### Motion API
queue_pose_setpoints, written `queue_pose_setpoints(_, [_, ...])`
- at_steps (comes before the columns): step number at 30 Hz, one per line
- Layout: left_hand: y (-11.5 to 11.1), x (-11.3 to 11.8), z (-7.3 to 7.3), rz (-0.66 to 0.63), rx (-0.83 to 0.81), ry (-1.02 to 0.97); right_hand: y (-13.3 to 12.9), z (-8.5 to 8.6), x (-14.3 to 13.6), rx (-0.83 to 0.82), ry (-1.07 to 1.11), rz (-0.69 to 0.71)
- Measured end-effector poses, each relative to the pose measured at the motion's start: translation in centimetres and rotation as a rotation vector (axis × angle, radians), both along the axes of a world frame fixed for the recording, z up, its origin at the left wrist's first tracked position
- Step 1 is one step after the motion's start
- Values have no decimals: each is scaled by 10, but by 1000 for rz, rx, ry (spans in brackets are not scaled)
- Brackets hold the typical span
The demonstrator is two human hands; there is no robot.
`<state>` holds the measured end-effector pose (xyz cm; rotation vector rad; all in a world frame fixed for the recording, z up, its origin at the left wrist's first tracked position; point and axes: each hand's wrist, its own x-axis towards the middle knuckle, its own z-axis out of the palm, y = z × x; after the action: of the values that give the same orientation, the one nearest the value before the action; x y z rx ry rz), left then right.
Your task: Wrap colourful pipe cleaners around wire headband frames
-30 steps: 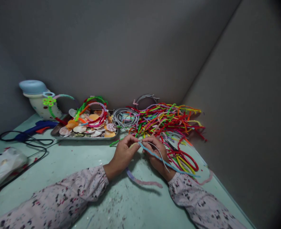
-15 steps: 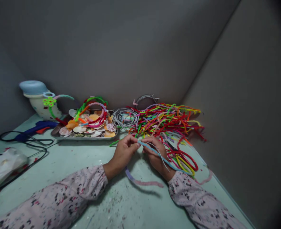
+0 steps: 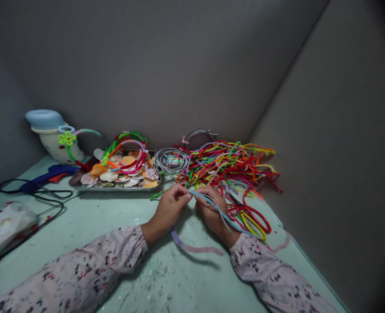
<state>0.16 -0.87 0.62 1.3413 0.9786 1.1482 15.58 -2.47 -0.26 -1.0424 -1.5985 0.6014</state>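
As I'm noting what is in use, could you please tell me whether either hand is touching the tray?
No, the left hand and right hand meet at the blue stem, apart from the tray.

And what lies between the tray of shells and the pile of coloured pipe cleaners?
In the head view, a coil of grey wire lies between the tray and the pile; something unclear shows through it.
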Motion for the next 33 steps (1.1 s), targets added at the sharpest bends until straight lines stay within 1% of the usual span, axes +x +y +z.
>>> queue_pose_setpoints(7, [1, 1, -1, -12, -12, 7, -1, 1, 0, 3, 17, 24])
queue_pose_setpoints(16, [0, 3, -4, 10, 48, 45, 0, 2, 1, -59, -5, 40])
queue_pose_setpoints(24, [-2, 5, -3, -1, 98, 105, 4, -3, 0, -134, 107, 66])
queue_pose_setpoints(27, [-4, 6, -2, -32, 74, 73, 4, -3, 1, -97, 108, 56])
queue_pose_setpoints(30, [-3, 6, -4, -70, 37, 12, 5, -1, 2, -57, 122, 79])
queue_pose_setpoints(33, [-1, 6, -5, -67, -21, 2, 4, 2, 2, -55, 139, 82])
